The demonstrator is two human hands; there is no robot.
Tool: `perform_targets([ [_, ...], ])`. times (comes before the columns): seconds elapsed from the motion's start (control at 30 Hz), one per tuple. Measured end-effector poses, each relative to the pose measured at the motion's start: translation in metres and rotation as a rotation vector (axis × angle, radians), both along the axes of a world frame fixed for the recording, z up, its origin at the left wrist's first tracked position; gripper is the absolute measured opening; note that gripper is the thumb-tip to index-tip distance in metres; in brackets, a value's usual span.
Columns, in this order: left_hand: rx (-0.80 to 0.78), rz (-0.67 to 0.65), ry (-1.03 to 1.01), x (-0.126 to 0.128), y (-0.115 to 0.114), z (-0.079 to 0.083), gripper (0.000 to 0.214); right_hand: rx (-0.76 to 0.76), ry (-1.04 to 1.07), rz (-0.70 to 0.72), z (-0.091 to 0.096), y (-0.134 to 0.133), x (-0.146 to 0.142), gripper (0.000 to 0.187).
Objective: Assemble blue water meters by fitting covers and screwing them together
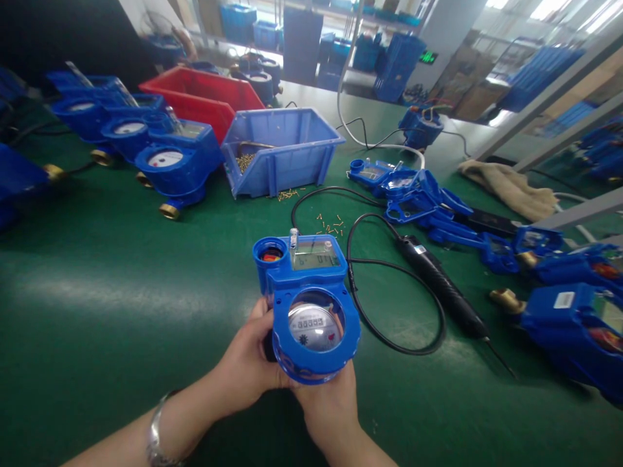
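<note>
A blue water meter (316, 305) with a round dial and a small display is held up in the middle of the view, dial towards me. My left hand (246, 360) grips its left side, thumb and fingers wrapped round the body. From below and the right, my right hand (331, 395) closes on the same meter, its fingers mostly hidden behind it. Just beyond the meter, loose brass screws (331, 226) lie on the green table. A black electric screwdriver (440, 282) with a coiled cable rests to the right, its bit pointing towards me.
A blue bin (287, 152) holding small screws stands behind, beside a red bin (195, 91). Several water meters (168, 155) line the left. Blue plastic covers (411, 191) are piled at right, near a beige cloth (509, 185). Another meter (574, 331) lies at the right edge.
</note>
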State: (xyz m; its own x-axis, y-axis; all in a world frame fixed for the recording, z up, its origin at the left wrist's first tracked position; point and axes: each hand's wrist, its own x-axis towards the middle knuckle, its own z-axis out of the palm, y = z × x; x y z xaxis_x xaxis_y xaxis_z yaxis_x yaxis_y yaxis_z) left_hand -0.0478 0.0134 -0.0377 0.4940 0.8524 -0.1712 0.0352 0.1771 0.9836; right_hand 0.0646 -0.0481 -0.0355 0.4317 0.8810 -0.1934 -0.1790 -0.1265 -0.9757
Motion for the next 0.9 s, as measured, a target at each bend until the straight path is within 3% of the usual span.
perform_targets([
  [0.43,-0.041,0.107,-0.045,0.005,-0.014,-0.006,0.056,0.036,-0.081,-0.028,-0.005,0.001,-0.004,0.062],
  [0.57,-0.081,0.077,-0.017,0.002,-0.015,-0.011,0.059,0.101,-0.088,-0.034,-0.008,0.003,-0.004,0.064],
  [0.77,-0.023,0.077,0.088,-0.002,-0.012,0.000,0.053,-0.001,-0.128,0.159,0.002,-0.001,0.011,0.069],
  [0.9,-0.163,0.125,0.001,-0.008,-0.013,0.016,0.044,-0.109,-0.022,0.266,0.009,-0.010,0.037,0.068],
])
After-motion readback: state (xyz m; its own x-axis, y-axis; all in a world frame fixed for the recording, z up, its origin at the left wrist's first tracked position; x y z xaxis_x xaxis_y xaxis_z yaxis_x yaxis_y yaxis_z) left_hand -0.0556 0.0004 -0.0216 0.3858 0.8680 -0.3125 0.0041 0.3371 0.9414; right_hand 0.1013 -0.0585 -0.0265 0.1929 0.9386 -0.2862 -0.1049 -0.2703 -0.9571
